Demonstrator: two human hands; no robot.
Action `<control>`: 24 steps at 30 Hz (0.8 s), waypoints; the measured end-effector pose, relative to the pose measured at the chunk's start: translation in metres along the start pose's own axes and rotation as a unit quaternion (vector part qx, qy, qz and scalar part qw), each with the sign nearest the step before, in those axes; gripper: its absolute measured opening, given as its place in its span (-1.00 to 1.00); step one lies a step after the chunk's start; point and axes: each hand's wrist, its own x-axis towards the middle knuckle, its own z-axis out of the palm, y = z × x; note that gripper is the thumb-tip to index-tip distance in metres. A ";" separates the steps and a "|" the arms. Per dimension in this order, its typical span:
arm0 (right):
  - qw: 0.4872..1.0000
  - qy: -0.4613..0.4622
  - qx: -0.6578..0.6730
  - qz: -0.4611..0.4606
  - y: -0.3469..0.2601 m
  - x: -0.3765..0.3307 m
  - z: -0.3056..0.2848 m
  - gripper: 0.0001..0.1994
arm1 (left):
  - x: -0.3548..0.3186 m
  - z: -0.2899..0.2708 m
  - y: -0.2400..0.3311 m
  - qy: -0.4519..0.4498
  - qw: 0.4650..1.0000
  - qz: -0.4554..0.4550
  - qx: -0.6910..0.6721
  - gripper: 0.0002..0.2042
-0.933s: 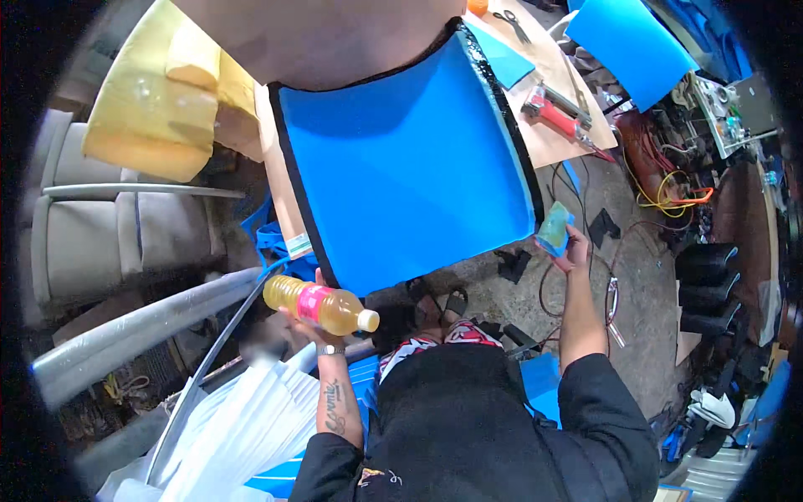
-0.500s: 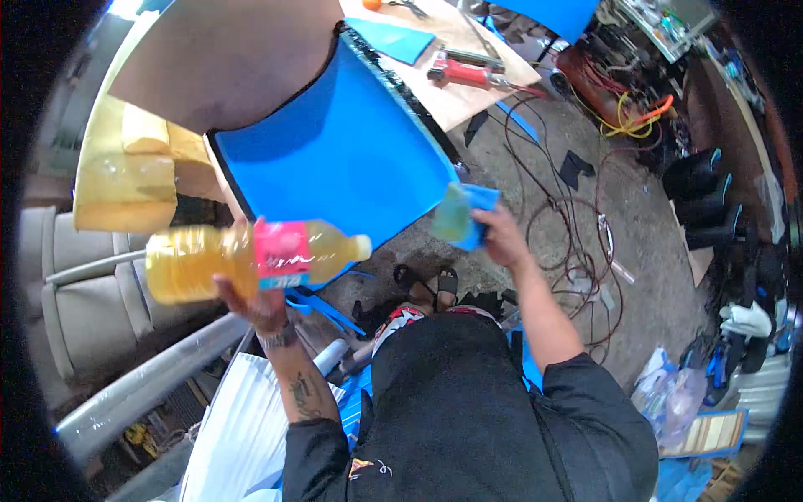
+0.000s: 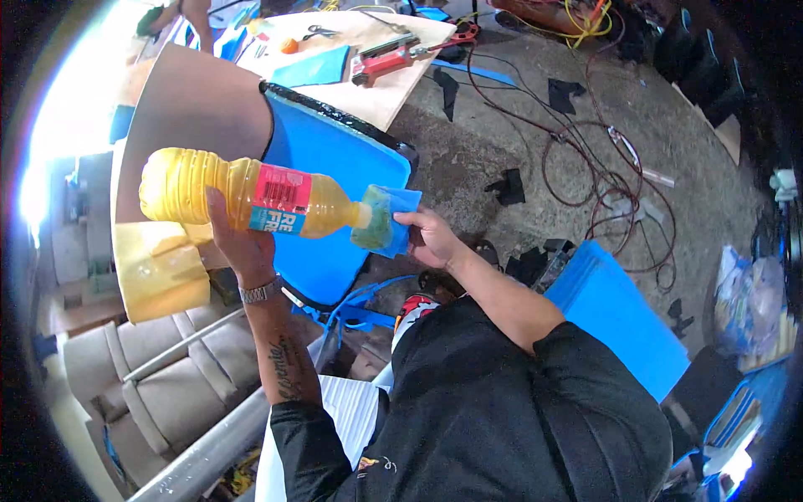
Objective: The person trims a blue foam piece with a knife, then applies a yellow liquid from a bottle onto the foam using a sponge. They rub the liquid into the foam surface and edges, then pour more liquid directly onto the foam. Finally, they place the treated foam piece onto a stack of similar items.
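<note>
My left hand (image 3: 242, 243) is wrapped round a large plastic bottle (image 3: 230, 192) of yellow liquid with a pink and blue label. It lies nearly level, its neck toward the right. My right hand (image 3: 431, 238) pinches a small blue piece of sheet (image 3: 406, 219) with a greenish-yellow smeared face. The bottle's mouth meets that smeared face, or sits just in front of it; I cannot tell which. Beyond my hands stands a curved panel, with a bright blue face (image 3: 335, 155), a black edge and a tan, bare-looking side (image 3: 209, 96).
On the pale board (image 3: 418, 63) behind lie a red hand tool (image 3: 385, 63), a blue sheet (image 3: 314, 67), scissors (image 3: 318, 32) and an orange round thing (image 3: 289, 46). Cables (image 3: 585, 142) coil over the floor at right. Another person's arm (image 3: 199, 25) shows at far left.
The bottle and the smeared blue piece, apart before, have come together at the bottle's mouth. My view has swung, so the panel and board sit further left.
</note>
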 end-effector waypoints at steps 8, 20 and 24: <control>0.998 -0.031 0.036 -0.042 0.013 -0.004 -0.005 -0.62 | 0.006 0.019 0.005 -0.084 0.996 0.005 0.023 -0.60; 0.991 -0.075 0.073 -0.078 0.056 0.007 0.013 -0.61 | 0.009 -0.004 0.019 -0.057 0.997 0.014 0.055 -0.64; 0.992 -0.070 0.071 -0.082 0.070 0.004 0.016 -0.59 | 0.011 -0.022 0.012 -0.056 0.998 0.002 0.030 -0.60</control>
